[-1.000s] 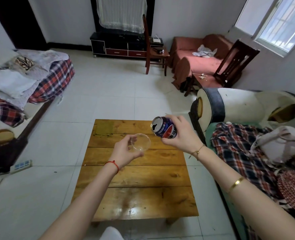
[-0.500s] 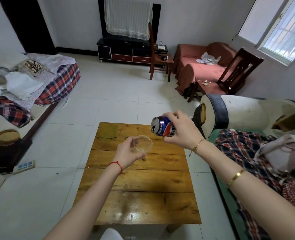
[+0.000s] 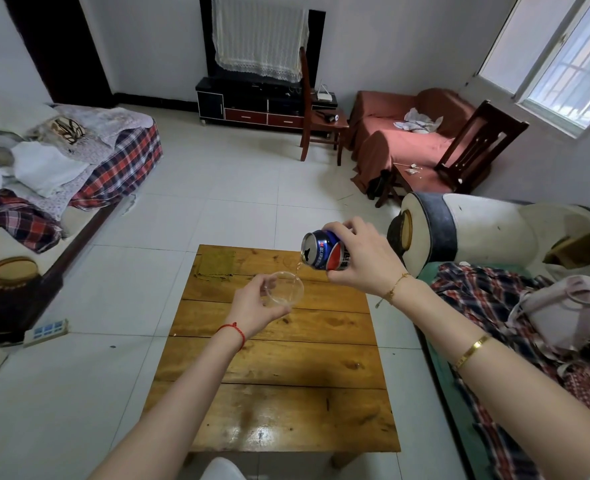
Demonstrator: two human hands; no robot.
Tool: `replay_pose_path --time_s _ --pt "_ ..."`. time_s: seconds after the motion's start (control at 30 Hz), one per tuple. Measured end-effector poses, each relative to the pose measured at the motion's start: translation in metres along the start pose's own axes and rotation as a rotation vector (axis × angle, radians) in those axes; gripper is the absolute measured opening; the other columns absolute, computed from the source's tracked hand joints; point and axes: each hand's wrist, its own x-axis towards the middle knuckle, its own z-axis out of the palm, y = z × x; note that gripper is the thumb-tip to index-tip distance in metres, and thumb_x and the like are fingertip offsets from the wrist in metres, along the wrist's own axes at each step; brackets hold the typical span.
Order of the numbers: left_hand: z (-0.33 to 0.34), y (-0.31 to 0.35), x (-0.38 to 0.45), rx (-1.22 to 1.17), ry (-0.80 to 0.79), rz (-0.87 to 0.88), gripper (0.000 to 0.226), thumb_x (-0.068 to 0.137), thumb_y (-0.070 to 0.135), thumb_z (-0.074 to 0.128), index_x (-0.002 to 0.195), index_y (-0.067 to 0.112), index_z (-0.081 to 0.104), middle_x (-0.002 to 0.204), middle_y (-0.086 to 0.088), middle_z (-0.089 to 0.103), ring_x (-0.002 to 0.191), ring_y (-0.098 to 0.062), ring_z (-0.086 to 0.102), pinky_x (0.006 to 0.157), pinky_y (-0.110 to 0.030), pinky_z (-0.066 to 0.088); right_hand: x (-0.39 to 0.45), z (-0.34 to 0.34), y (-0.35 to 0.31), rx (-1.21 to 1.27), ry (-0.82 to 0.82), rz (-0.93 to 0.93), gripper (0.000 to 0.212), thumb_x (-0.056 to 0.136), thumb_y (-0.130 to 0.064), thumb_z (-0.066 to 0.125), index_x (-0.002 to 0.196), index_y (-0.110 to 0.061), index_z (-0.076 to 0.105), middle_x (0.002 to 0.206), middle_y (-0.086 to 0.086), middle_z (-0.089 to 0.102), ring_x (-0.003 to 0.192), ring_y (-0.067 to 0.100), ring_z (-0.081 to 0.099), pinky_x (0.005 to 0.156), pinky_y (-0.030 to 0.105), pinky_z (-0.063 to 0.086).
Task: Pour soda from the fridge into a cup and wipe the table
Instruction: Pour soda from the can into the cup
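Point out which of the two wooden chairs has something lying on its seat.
The tall-backed wooden chair beside the black TV cabinet: a dark object lies on its seat. The wooden chair near the window leans, tilted, against the red-covered sofa.

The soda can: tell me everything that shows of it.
The soda can is blue metal with a red-and-white logo and white lettering. It is open and tipped nearly on its side, mouth facing left. The right hand holds its body from above. A thin stream runs from the mouth into the clear cup that the left hand holds over the wooden table.

Two hands, one soda can (image 3: pixel 323 251), one clear cup (image 3: pixel 284 289), one wooden table (image 3: pixel 279 355), two wooden chairs.
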Motion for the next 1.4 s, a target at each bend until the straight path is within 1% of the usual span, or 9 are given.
replay_pose_path --time_s 0.1,0.2,0.37,0.57,0.77,1.2,1.4 --pt "-0.0004 0.0006 0.0008 0.001 0.006 -0.004 0.072 0.07 0.031 0.085 0.132 0.017 0.052 0.128 0.001 0.061 0.119 -0.017 0.056 0.101 -0.036 0.05 0.0008 -0.0016 -0.0003 0.002 0.004 0.001 0.071 0.071 -0.044 0.07 0.134 -0.029 0.041 0.118 0.002 0.045 0.106 0.018 0.043 0.087 0.029 0.041" --pt "-0.0007 0.0011 0.001 0.007 0.014 -0.003 0.071 0.07 0.031 0.085 0.132 0.018 0.052 0.128 0.002 0.06 0.118 -0.017 0.056 0.099 -0.032 0.049 0.0019 -0.0028 -0.0002 0.003 0.008 0.0 0.072 0.07 -0.043 0.07 0.134 -0.03 0.041 0.118 0.002 0.045 0.106 0.018 0.044 0.088 0.03 0.042" --pt "-0.0017 0.0017 0.0 -0.001 0.02 -0.012 0.071 0.071 0.029 0.084 0.132 0.017 0.051 0.129 0.0 0.06 0.12 -0.018 0.055 0.101 -0.035 0.048 0.004 -0.0037 -0.0003 -0.001 0.017 -0.007 0.071 0.069 -0.043 0.069 0.134 -0.03 0.041 0.117 0.002 0.046 0.106 0.018 0.044 0.088 0.031 0.043" --pt "-0.0035 0.0032 0.0007 -0.002 0.025 -0.011 0.069 0.073 0.026 0.084 0.133 0.015 0.051 0.13 -0.001 0.06 0.121 -0.019 0.055 0.099 -0.031 0.047 0.0061 -0.0042 -0.0002 -0.018 0.016 -0.017 0.072 0.069 -0.043 0.069 0.134 -0.03 0.041 0.117 0.001 0.045 0.105 0.019 0.044 0.087 0.031 0.042" --pt "-0.0051 0.0024 0.002 -0.004 0.027 -0.007 0.073 0.072 0.028 0.084 0.134 0.014 0.05 0.13 -0.002 0.06 0.119 -0.018 0.056 0.101 -0.033 0.049 0.0076 -0.0024 0.0009 -0.034 0.018 -0.011 0.072 0.069 -0.044 0.069 0.133 -0.031 0.041 0.117 0.001 0.045 0.105 0.019 0.044 0.086 0.031 0.044" --pt "-0.0067 0.0009 0.0024 -0.006 0.026 -0.013 0.071 0.071 0.029 0.085 0.133 0.015 0.051 0.129 -0.001 0.06 0.119 -0.019 0.056 0.101 -0.034 0.048 0.0085 -0.0004 -0.0001 -0.05 0.012 -0.012 0.072 0.07 -0.043 0.069 0.134 -0.03 0.04 0.117 0.002 0.044 0.104 0.018 0.043 0.084 0.027 0.039" --pt "-0.0084 0.0 0.0024 -0.016 0.016 -0.017 0.07 0.071 0.028 0.084 0.132 0.016 0.051 0.13 -0.002 0.06 0.12 -0.019 0.056 0.103 -0.035 0.048 0.0091 -0.0002 -0.0015 -0.057 0.009 -0.007 0.072 0.07 -0.044 0.069 0.134 -0.03 0.04 0.118 0.002 0.044 0.104 0.018 0.044 0.085 0.029 0.042"
